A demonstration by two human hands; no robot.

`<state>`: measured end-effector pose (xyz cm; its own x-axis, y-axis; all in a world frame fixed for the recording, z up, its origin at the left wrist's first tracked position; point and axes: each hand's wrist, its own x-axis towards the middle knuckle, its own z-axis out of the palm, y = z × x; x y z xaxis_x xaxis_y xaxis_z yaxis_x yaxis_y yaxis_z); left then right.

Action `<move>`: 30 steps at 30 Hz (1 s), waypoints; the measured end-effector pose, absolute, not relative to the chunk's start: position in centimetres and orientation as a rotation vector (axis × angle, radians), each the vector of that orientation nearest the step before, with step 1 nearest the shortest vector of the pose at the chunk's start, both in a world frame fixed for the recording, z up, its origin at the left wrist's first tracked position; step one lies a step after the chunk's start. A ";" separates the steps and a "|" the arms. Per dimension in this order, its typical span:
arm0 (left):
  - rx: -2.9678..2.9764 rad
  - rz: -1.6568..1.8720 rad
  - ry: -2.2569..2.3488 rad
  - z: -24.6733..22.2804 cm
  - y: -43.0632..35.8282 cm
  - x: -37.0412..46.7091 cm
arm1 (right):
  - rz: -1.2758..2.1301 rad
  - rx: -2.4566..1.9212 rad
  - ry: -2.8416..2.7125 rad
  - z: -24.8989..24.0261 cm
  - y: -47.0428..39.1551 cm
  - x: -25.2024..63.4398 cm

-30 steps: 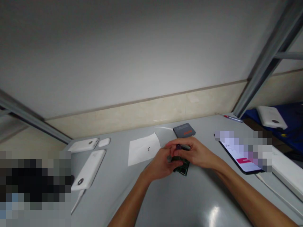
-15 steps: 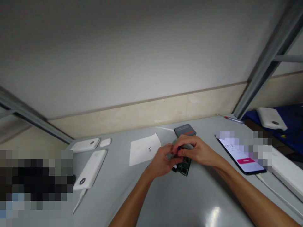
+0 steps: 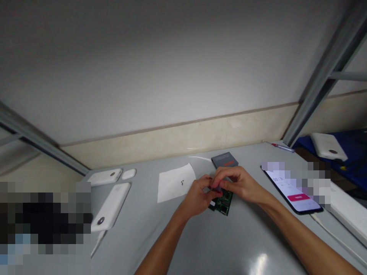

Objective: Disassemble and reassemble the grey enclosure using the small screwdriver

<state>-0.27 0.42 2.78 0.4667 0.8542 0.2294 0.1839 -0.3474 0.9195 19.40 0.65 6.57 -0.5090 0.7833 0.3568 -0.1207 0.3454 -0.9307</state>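
Observation:
Both hands meet fingertip to fingertip above a green circuit board (image 3: 225,206) on the grey table. My left hand (image 3: 197,196) is closed in a pinch at the board's left side, its thumb over the board. From the right, my right hand (image 3: 239,184) reaches in with thumb and forefinger pressed together. Whatever sits between the fingertips is mostly covered and too small to name. Just behind the right hand lies a flat dark grey case (image 3: 225,159) with orange print. A white paper sheet (image 3: 169,187) to the left carries several tiny dark pieces (image 3: 182,182).
A screwdriver (image 3: 283,147) lies at the back right. Closer stands a lit phone (image 3: 298,197) with a cable, beside a long white object (image 3: 348,212). White power banks (image 3: 113,206) and a small white case (image 3: 129,174) are at left. Metal posts (image 3: 312,91) flank the table.
My fingers have shifted slightly over the circuit board, the right fingertips curling lower. The whole view has tilted a little; the other things stay in place.

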 end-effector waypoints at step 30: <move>1.722 0.943 0.840 3.4 0.5 -0.2 | 1.366 -0.648 -1.664 6.1 0.4 18.6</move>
<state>-0.19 0.50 3.37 0.4635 0.8598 0.2144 0.1141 -0.2978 0.9478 18.65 0.44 6.13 -0.4915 0.8205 0.2920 -0.1263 0.2646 -0.9561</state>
